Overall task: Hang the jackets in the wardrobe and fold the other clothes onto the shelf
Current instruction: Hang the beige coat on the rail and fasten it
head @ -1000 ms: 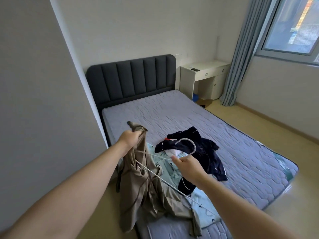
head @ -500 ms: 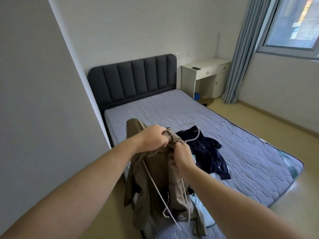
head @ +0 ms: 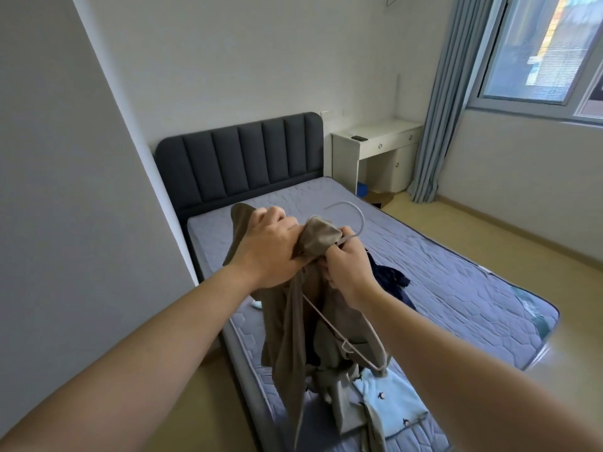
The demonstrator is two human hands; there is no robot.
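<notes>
Left grip (head: 270, 252) is clenched round the collar of the brown jacket (head: 287, 337) and holds it bunched up high over the bed (head: 456, 272). Your right grip (head: 350, 272) pinches the neck of the wire hanger (head: 359, 220), just under its hook and right beside the collar. The rest of the hanger hangs down between the jacket's front flaps. The jacket's bottom end lies on the bed. I think you are trying to get the hanger's arms into the shoulders.

What could go wrong? The cloth is all scrunched in your left grip, so a hanger arm could poke into a sleeve or a fold and get stuck. If only one shoulder sits on, the jacket could slide off sideways when you let go. The thin wire could bend if you tug hard. As you lift, the jacket could drag the dark blue top (head: 391, 275) or the light blue top (head: 391, 399) off the bed. The wardrobe is not in view.
</notes>
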